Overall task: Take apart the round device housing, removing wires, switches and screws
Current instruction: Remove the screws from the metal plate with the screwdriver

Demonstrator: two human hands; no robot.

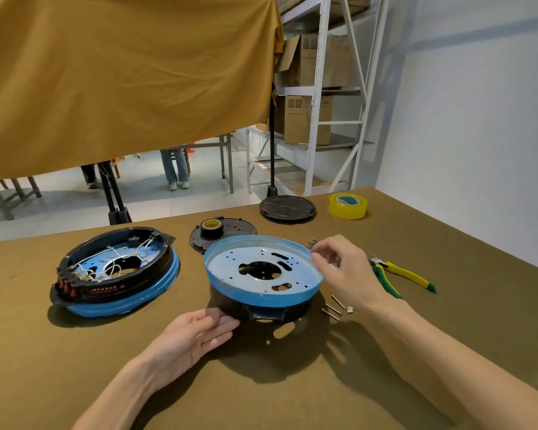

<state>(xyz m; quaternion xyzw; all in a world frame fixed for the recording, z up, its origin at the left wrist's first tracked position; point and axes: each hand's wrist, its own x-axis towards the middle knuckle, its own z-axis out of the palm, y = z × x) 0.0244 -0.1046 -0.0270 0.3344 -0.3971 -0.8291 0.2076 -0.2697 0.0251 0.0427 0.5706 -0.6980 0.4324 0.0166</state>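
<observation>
housing [263, 274] frame centre, stripped, held tilted | left hand [196, 332] flat fingers steady its lower edge | right hand [342, 268] curled loosely at right rim, grip unclear | screws [334, 307] out | second unit [115, 271] left, wires remain

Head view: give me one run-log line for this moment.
left hand: steadies round housing | right hand: at rim, grip unclear | loose screws: on table

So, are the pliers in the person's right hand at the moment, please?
No, the pliers lie on the table beyond the right hand, which is at the housing rim.
</observation>
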